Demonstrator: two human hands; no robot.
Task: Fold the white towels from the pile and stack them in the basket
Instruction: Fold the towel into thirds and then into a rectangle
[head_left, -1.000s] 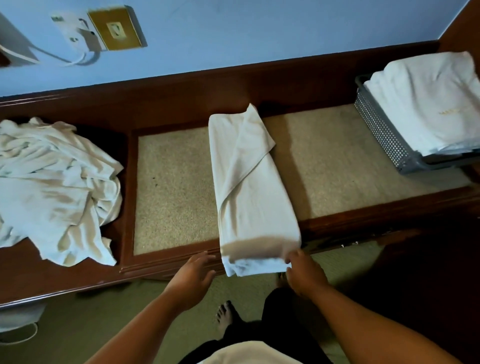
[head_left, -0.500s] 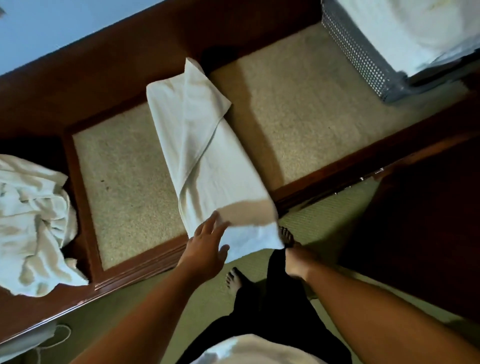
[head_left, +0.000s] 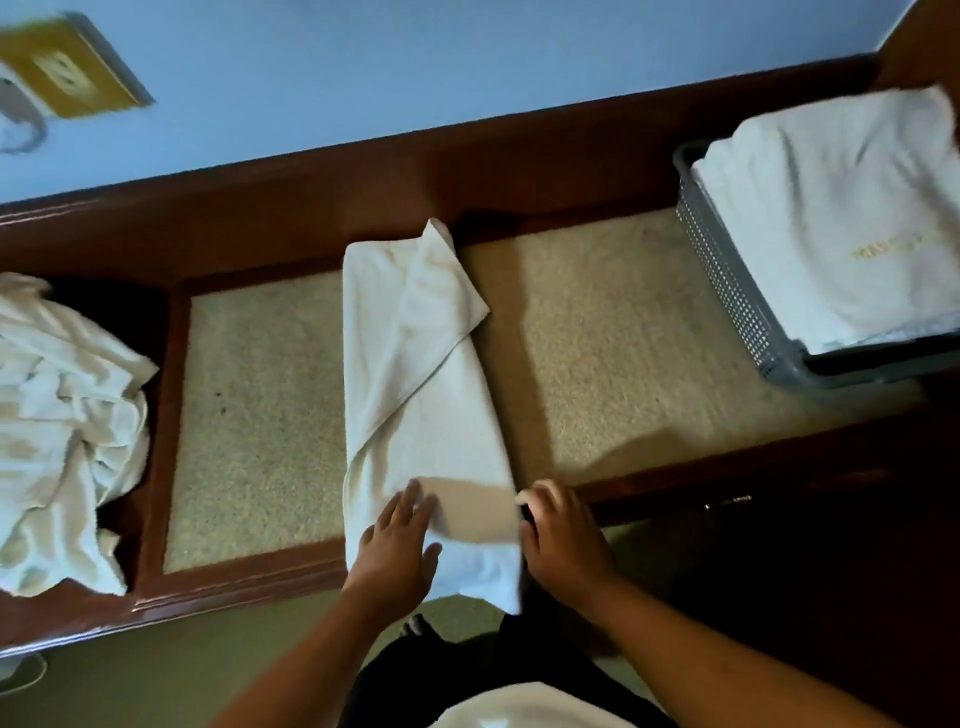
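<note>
White folded terry towel (head_left: 421, 395) lies lengthwise on the beige speckled bench inlay (head_left: 260, 415), near end overhanging. The left hand (head_left: 395, 545) rests flat on it with fingers straight. The right hand (head_left: 563, 535) curls at its right edge, and I cannot tell if it is gripping. The grey perforated plastic basket (head_left: 743, 291) sits far right.

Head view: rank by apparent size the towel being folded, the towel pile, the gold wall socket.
1. towel being folded and towel pile: alike, pile cut off by the frame, so unranked.
2. gold wall socket, clearly smallest.
</note>
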